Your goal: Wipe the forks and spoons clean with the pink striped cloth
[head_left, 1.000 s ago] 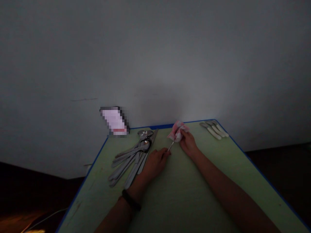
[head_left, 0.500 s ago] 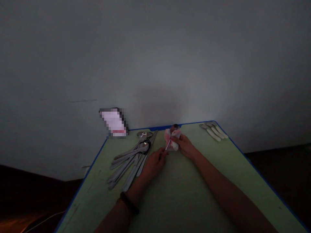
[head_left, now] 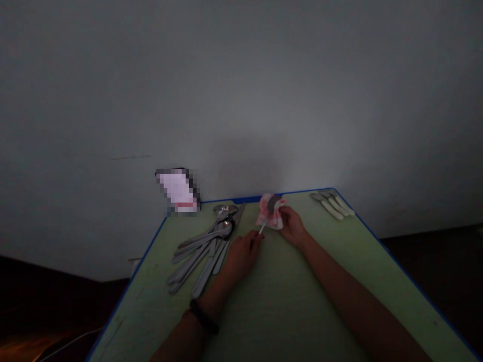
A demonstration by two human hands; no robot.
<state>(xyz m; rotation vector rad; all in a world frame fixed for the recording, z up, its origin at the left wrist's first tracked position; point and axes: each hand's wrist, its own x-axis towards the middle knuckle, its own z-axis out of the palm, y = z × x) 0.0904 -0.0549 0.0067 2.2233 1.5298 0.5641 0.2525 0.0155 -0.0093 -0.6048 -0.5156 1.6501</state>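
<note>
My left hand (head_left: 243,254) is closed round the handle of a metal spoon (head_left: 272,203), pinching it near its lower end. The spoon slants up and away, its head lying against a pink-and-white cloth (head_left: 277,221). From the right, my right hand (head_left: 293,227) grips that cloth under and beside the spoon's head; part of its fingers is hidden behind the cloth. Just left of my left hand lies a loose pile of metal cutlery (head_left: 207,246), with spoons and knives in it.
Several pieces of white-handled cutlery (head_left: 332,205) lie side by side at the far right corner of the green table (head_left: 294,296), which has a blue edge. A blurred-out device with a lit screen (head_left: 177,190) leans against the wall (head_left: 241,90) at the back left.
My right hand has moved slightly right and the cloth has opened out behind the spoon's head. The spoon's head has turned a little; my left hand stays nearly in place.
</note>
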